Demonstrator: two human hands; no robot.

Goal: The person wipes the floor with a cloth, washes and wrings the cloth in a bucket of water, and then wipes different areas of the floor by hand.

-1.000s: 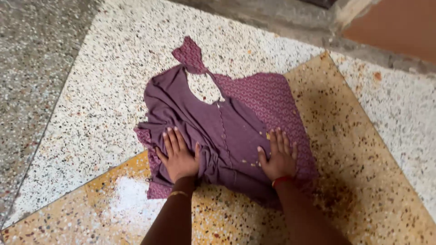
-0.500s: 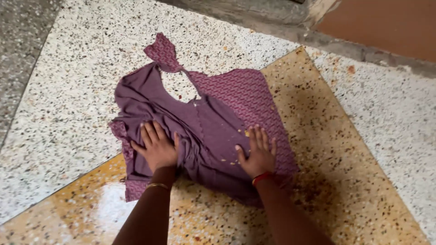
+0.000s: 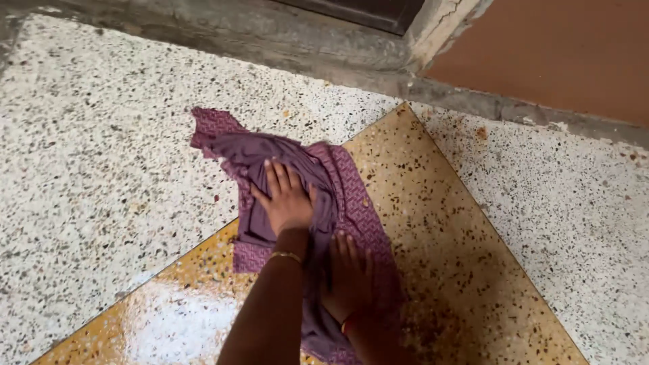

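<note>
- Head view: the garment [image 3: 338,196], purple with a patterned side, lies folded narrow on the floor [image 3: 101,169], across the edge where the white speckled slab meets the yellow slab [image 3: 473,270].
- Left hand [image 3: 287,203] lies flat on the upper part, fingers spread, gripping nothing.
- Right hand [image 3: 348,277] presses flat on the lower part, fingers together, close under the left forearm.
- Risk: the arms sit very close, so one could snag the other and drag the fold askew.
- Risk: the corner [image 3: 209,125] sticks out loose on the far left; it could flop free.
- Risk: the polished floor looks slick, so cloth may slide under pressure.
</note>
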